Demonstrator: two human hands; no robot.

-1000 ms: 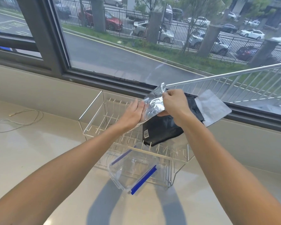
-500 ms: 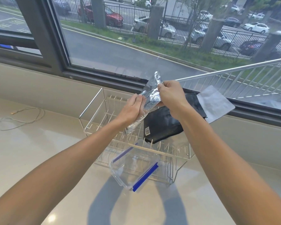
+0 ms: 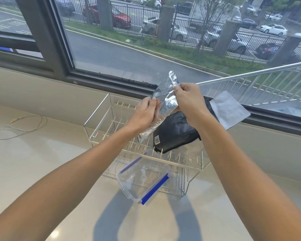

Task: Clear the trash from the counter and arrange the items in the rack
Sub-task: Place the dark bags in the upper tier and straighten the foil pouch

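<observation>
Overhead, both hands, left hand point(image 3: 146, 113) and right hand point(image 3: 189, 101), pinch a crinkled silver foil pouch point(image 3: 165, 98) above the wire rack point(image 3: 111, 126), each grip pressed onto it.

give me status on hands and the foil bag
Both hands, left and right, gripping foil bag above rack. Black pouch below.

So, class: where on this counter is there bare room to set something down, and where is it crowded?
Free: the beige counter between the thin looped cable and the wire dish rack, and in front of the clear blue-edged container. Crowded: the rack's right side, under the black pouch.
</observation>
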